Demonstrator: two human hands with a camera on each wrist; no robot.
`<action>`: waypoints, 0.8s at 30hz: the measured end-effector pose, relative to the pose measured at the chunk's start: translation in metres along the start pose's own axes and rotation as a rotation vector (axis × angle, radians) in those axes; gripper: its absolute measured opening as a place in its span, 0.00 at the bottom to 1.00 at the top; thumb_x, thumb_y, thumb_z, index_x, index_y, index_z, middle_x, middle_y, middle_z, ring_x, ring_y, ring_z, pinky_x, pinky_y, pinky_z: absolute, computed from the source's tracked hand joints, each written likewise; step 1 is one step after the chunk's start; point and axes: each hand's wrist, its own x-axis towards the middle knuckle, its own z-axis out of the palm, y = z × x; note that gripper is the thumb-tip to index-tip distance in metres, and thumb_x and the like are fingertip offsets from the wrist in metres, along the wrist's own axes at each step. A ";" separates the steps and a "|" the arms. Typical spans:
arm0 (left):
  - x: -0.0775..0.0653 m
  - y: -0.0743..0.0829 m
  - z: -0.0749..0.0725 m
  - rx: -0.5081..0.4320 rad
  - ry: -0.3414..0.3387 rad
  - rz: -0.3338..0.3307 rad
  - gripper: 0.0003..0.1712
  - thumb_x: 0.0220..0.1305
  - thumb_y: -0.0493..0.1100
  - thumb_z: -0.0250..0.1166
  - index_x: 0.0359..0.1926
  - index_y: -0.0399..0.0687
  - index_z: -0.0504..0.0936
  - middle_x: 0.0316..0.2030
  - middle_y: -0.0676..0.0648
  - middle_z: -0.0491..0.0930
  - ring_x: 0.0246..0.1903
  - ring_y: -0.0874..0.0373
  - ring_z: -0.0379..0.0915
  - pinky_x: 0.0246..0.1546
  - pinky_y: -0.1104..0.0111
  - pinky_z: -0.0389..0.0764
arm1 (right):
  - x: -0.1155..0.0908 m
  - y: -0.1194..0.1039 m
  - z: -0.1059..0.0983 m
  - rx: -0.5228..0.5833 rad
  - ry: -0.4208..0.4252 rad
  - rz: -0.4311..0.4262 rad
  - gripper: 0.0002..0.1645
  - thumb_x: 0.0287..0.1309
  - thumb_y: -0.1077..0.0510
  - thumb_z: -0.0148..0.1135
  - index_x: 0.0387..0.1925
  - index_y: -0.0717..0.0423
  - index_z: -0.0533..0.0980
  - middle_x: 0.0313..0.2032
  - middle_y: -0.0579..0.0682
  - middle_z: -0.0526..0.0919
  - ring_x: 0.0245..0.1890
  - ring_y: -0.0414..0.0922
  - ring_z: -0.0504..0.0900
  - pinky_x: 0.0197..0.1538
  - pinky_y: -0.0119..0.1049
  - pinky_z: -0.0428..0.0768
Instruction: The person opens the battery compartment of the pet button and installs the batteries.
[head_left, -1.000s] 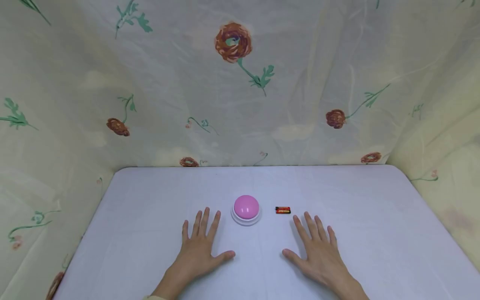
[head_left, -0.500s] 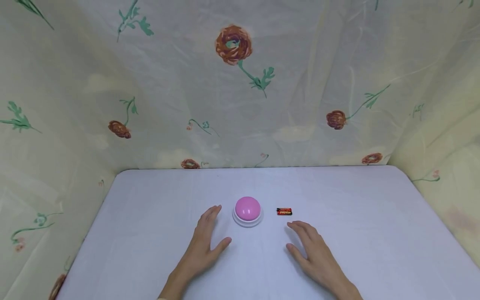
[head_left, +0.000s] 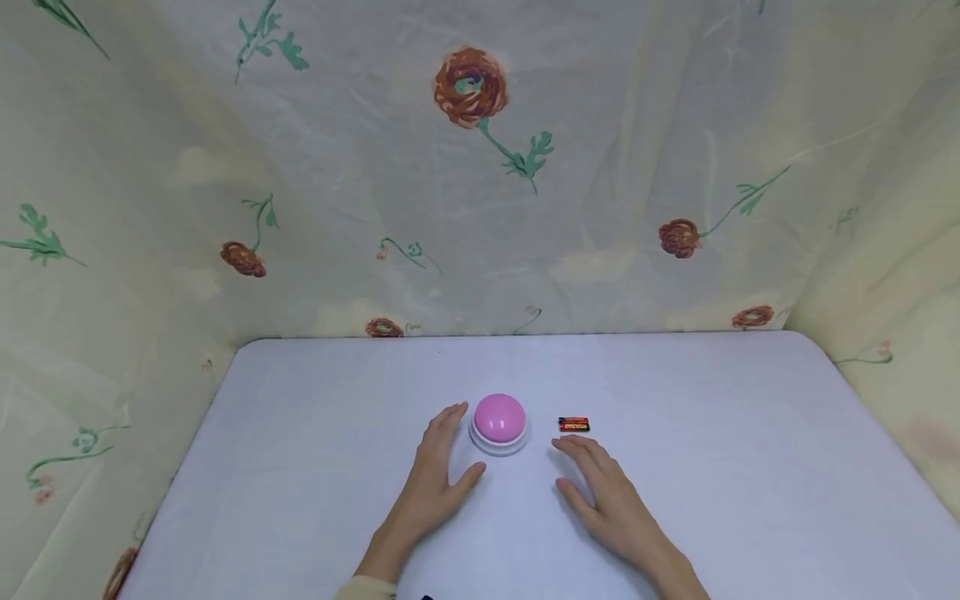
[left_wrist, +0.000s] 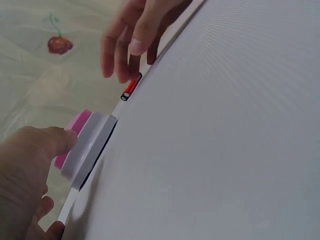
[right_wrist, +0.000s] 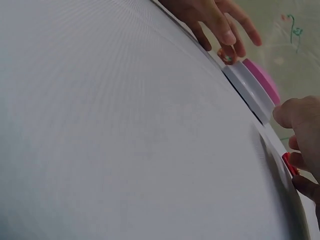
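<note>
A round push-button lamp or buzzer shape with a pink dome (head_left: 500, 418) on a white base rests on the white table, near the middle. Just left of it is my left hand (head_left: 429, 492), thumb spread from the fingers and nothing held. Two small red-and-black batteries (head_left: 573, 424) lie side by side to the right of the dome. My right hand (head_left: 611, 508) hovers in front of the batteries, fingers relaxed and gently bent, holding nothing. In the left wrist view the batteries (left_wrist: 131, 87) show below the right fingertips.
The white table (head_left: 300, 417) has rounded far corners. Pale cloth with a flower print (head_left: 337, 167) hangs behind it and along both sides. A small dark object (head_left: 427, 597) peeks in at the bottom edge, beside the left sleeve (head_left: 366, 588).
Both hands, flat and spread a second ago, have turned partly sideways with fingers drawn together. They have moved inward, the left toward the pink dome and the right toward the batteries.
</note>
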 end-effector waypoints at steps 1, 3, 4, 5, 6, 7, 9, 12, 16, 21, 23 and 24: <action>0.001 -0.001 0.002 0.004 0.007 0.003 0.47 0.56 0.47 0.67 0.72 0.52 0.53 0.68 0.46 0.59 0.67 0.50 0.57 0.62 0.48 0.65 | 0.002 -0.001 0.000 0.010 -0.001 -0.002 0.30 0.62 0.52 0.58 0.65 0.45 0.65 0.63 0.45 0.67 0.62 0.45 0.67 0.58 0.51 0.70; 0.003 -0.002 0.004 0.015 0.019 0.009 0.47 0.55 0.46 0.68 0.72 0.49 0.54 0.68 0.46 0.61 0.67 0.50 0.58 0.62 0.48 0.65 | 0.005 -0.003 0.002 0.030 -0.005 0.000 0.31 0.63 0.52 0.58 0.66 0.45 0.64 0.65 0.45 0.66 0.64 0.46 0.66 0.59 0.53 0.69; 0.004 -0.002 0.005 0.020 0.023 0.008 0.47 0.55 0.46 0.68 0.72 0.49 0.54 0.68 0.46 0.61 0.67 0.50 0.59 0.62 0.48 0.65 | 0.007 -0.004 0.003 0.041 -0.003 -0.003 0.31 0.63 0.52 0.58 0.66 0.45 0.64 0.65 0.46 0.66 0.64 0.47 0.66 0.59 0.53 0.69; 0.005 -0.003 0.006 0.025 0.024 0.004 0.47 0.55 0.46 0.68 0.72 0.49 0.54 0.68 0.46 0.62 0.67 0.50 0.59 0.62 0.48 0.65 | 0.009 -0.005 0.004 0.051 -0.005 -0.001 0.31 0.63 0.53 0.58 0.66 0.45 0.63 0.66 0.47 0.65 0.65 0.47 0.65 0.60 0.54 0.68; 0.006 -0.003 0.007 0.030 0.024 -0.003 0.47 0.55 0.46 0.68 0.72 0.49 0.54 0.68 0.47 0.62 0.67 0.50 0.59 0.62 0.48 0.65 | 0.012 -0.006 0.005 0.058 -0.005 0.001 0.31 0.63 0.53 0.58 0.66 0.45 0.63 0.66 0.47 0.65 0.66 0.47 0.65 0.61 0.54 0.68; 0.007 -0.002 0.007 0.033 0.021 -0.010 0.47 0.55 0.46 0.67 0.72 0.50 0.54 0.68 0.47 0.62 0.67 0.51 0.59 0.62 0.48 0.65 | 0.014 -0.007 0.007 0.065 -0.003 0.001 0.31 0.62 0.53 0.58 0.66 0.45 0.64 0.66 0.47 0.65 0.66 0.48 0.65 0.61 0.54 0.68; 0.010 -0.002 0.009 0.038 0.016 -0.022 0.46 0.56 0.47 0.67 0.72 0.51 0.54 0.68 0.47 0.62 0.67 0.51 0.59 0.61 0.48 0.65 | 0.019 -0.009 0.010 0.083 -0.002 -0.001 0.31 0.62 0.54 0.59 0.66 0.46 0.64 0.67 0.48 0.65 0.67 0.48 0.64 0.62 0.55 0.67; 0.014 -0.001 0.012 0.044 0.005 -0.041 0.46 0.56 0.47 0.67 0.72 0.51 0.54 0.68 0.47 0.62 0.67 0.51 0.58 0.60 0.47 0.65 | 0.025 -0.011 0.015 0.100 0.002 0.000 0.32 0.62 0.55 0.59 0.67 0.46 0.63 0.67 0.49 0.65 0.67 0.50 0.64 0.62 0.55 0.67; 0.018 -0.001 0.015 0.048 -0.006 -0.075 0.46 0.55 0.49 0.68 0.72 0.50 0.55 0.68 0.47 0.62 0.67 0.51 0.58 0.60 0.47 0.65 | 0.033 -0.014 0.021 0.118 0.007 -0.021 0.35 0.61 0.56 0.60 0.68 0.47 0.61 0.68 0.52 0.63 0.67 0.51 0.64 0.62 0.56 0.68; 0.022 -0.001 0.019 0.079 -0.023 -0.096 0.47 0.55 0.54 0.67 0.72 0.52 0.55 0.68 0.49 0.63 0.67 0.54 0.60 0.61 0.49 0.65 | 0.043 -0.014 0.028 0.126 0.037 -0.049 0.38 0.57 0.58 0.63 0.68 0.47 0.62 0.68 0.53 0.62 0.68 0.49 0.64 0.63 0.53 0.68; 0.024 0.000 0.021 0.108 -0.035 -0.097 0.47 0.55 0.56 0.66 0.72 0.53 0.55 0.67 0.48 0.64 0.66 0.54 0.61 0.61 0.51 0.65 | 0.045 -0.013 0.030 0.128 0.044 -0.048 0.38 0.57 0.58 0.64 0.68 0.47 0.62 0.68 0.53 0.63 0.68 0.50 0.64 0.63 0.53 0.68; 0.024 0.001 0.021 0.119 -0.046 -0.100 0.47 0.56 0.57 0.65 0.72 0.54 0.54 0.67 0.48 0.65 0.66 0.54 0.61 0.62 0.52 0.65 | 0.046 -0.013 0.030 0.127 0.046 -0.048 0.38 0.57 0.57 0.64 0.68 0.46 0.62 0.68 0.54 0.63 0.67 0.50 0.64 0.63 0.54 0.68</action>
